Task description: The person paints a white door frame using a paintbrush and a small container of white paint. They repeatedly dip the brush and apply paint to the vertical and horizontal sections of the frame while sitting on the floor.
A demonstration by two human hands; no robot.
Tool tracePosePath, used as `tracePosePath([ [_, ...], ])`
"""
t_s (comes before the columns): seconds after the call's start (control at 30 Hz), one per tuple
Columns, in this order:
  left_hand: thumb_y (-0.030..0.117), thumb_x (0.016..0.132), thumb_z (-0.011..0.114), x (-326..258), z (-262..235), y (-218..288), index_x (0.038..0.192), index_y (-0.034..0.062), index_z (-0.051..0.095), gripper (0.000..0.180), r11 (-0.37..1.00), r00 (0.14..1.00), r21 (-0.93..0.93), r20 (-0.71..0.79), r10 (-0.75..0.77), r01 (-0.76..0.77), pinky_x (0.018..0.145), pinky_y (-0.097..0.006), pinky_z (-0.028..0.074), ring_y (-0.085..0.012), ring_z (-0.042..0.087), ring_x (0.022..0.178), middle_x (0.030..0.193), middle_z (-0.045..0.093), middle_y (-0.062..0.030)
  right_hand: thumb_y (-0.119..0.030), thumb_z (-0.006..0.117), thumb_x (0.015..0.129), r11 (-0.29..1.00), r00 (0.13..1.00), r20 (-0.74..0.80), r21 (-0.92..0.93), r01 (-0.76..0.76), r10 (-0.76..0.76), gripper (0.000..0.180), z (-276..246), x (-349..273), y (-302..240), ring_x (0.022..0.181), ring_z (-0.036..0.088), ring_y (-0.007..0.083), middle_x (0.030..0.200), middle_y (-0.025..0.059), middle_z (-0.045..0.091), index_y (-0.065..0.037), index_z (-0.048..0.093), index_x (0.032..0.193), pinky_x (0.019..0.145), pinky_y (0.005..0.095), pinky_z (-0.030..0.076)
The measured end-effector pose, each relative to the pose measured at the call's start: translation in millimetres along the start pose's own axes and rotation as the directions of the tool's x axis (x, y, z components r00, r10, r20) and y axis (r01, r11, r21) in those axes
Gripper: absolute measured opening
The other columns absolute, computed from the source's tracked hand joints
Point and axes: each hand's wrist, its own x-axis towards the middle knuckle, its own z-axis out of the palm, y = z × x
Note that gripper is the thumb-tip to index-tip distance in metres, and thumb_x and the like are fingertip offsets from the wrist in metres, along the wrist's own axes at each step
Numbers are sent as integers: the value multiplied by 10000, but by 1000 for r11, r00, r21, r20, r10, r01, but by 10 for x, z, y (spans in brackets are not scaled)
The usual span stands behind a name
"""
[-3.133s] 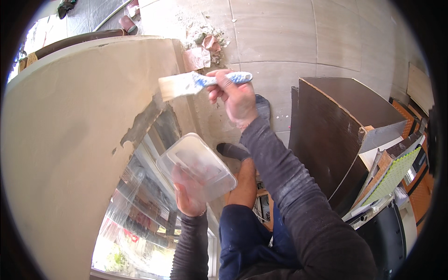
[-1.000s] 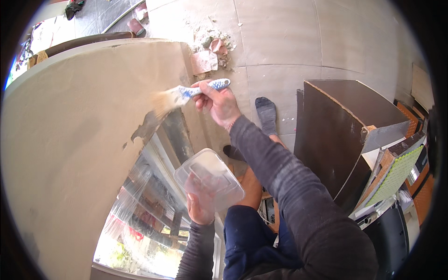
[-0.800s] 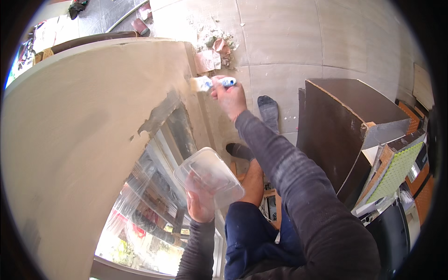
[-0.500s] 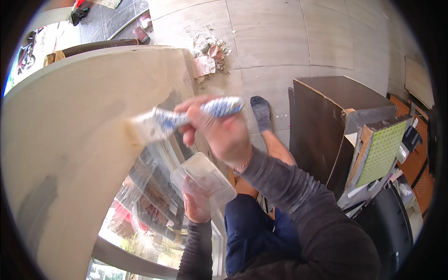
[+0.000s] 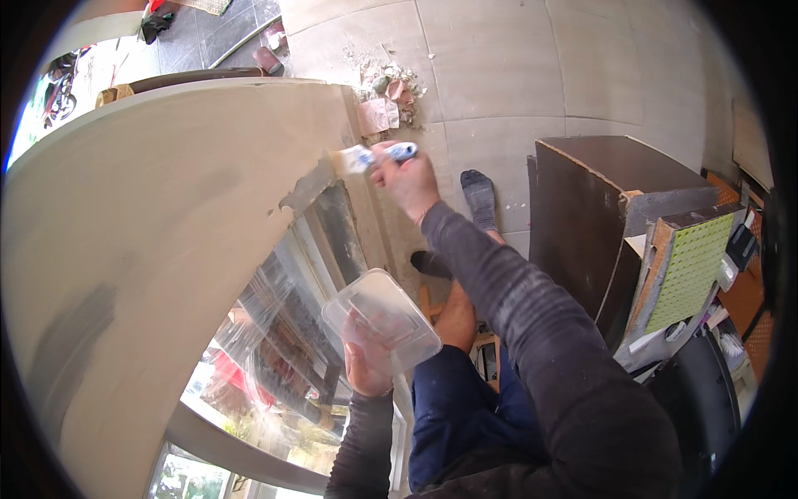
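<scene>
R hand [image 5: 411, 185] grips brush [image 5: 357, 159] by handle, bristles at wall [image 5: 208, 150] edge nr grey patch [image 5: 307, 185]; contact unclear. L hand [image 5: 367, 371] holds plastic tub [image 5: 386, 316] from below, nr window [image 5: 268, 303]. Risk: one-hand hold, so tub poss. slips; quick stroke might spatter window.

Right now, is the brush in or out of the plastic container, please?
Out; the right hand holds the brush by the wall, away from the plastic container.
</scene>
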Motion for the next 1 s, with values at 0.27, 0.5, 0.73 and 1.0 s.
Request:
tracePosePath([
  [0.27,487,982,498,-159,77,157,1554,71,181,774,998,1000,-59,7,22,-21,989,-666,455,-446,499,1273,1486,389,-195,-182,608,998,849,938,306,529,-26,-162,229,384,-1134,-1594,629,646,131,809,98,687,31,668,1057,559,263,530],
  [0.5,502,995,470,-88,184,265,1554,76,180,760,998,999,24,4,51,-51,987,-679,447,-473,501,1264,1489,395,-196,-217,606,991,826,964,226,509,-242,143,251,187,-433,-414,598,639,148,775,90,671,27,661,1010,537,285,538],
  [0.73,505,995,475,-175,29,147,1551,85,187,754,1000,1000,17,7,-8,8,966,-670,464,-486,501,1260,1488,394,-211,-194,593,986,830,957,-143,540,-140,254,221,294,-770,-639,561,635,143,761,90,665,18,651,968,499,284,556],
  [1.0,503,999,473,-143,90,129,1554,91,186,748,1000,1000,-11,-15,11,-11,980,-642,465,-483,504,1254,1487,393,-206,-134,594,962,825,971,-63,542,-161,230,145,342,-1054,-1172,552,639,164,754,108,646,10,606,955,484,318,560],
])
